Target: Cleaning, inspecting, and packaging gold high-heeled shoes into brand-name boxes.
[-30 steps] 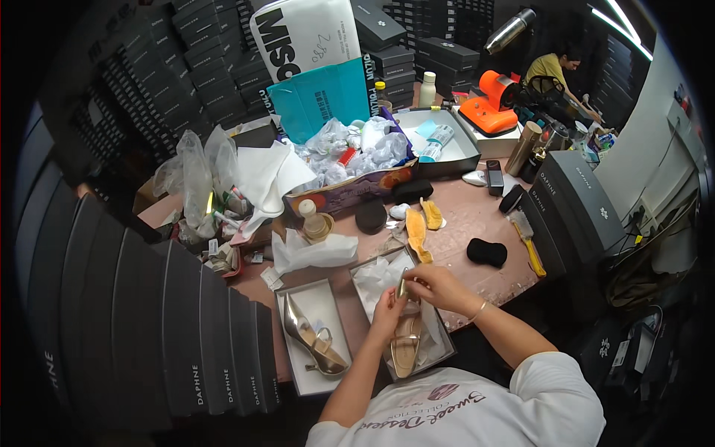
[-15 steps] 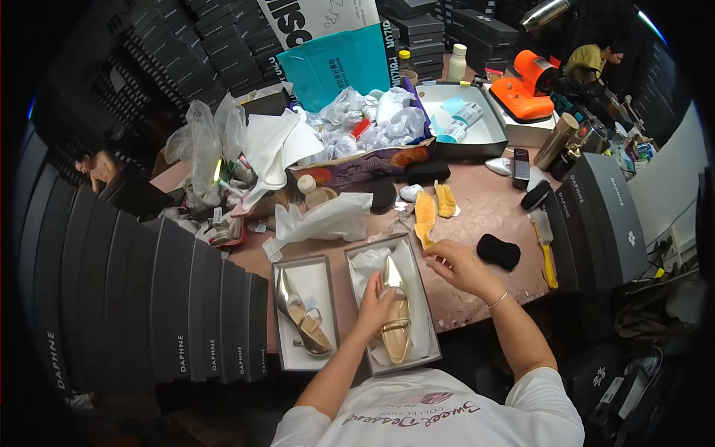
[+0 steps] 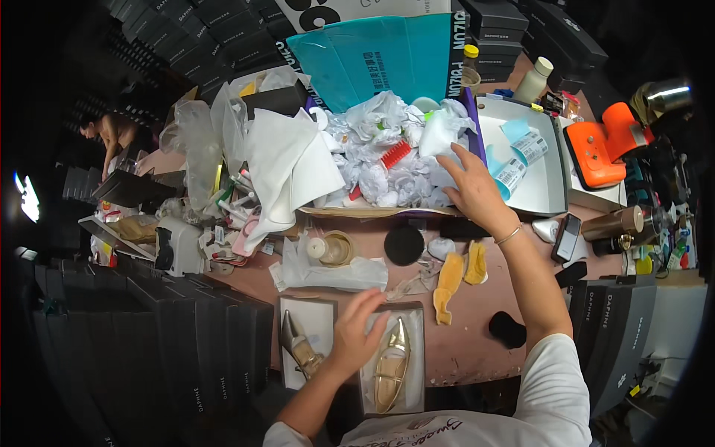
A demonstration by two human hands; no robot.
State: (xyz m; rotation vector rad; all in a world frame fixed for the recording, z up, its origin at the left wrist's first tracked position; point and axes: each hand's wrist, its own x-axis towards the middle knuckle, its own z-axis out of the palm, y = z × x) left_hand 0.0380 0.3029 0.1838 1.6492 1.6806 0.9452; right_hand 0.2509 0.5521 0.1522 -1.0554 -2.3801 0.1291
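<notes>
A gold pointed flat shoe (image 3: 392, 370) lies in a grey shoe box (image 3: 419, 350) lined with white paper. Its mate (image 3: 301, 350) rests in the grey tray (image 3: 319, 314) to the left, partly covered by my left forearm. My left hand (image 3: 359, 334) hovers between the two shoes, holding nothing, its fingers apart. Farther off, my right hand (image 3: 473, 188) is stretched over the right side of a carton (image 3: 328, 212) heaped with crumpled white paper (image 3: 383, 175). Those fingers are spread beside the paper; whether they touch it I cannot tell. A red brush (image 3: 395, 154) lies on the heap.
Yellow cloths (image 3: 448, 287), a black rounded pad (image 3: 507, 329) and a round black disc (image 3: 404, 245) lie on the pink table. Stacked dark shoe boxes (image 3: 216, 357) stand at the left, others (image 3: 614, 335) at the right. An orange device (image 3: 596, 156) is at the far right.
My left hand has let go of the gold shoe and lifted off it. My right hand has moved away from the yellow cloth to the paper-filled carton. The view has tilted upward.
</notes>
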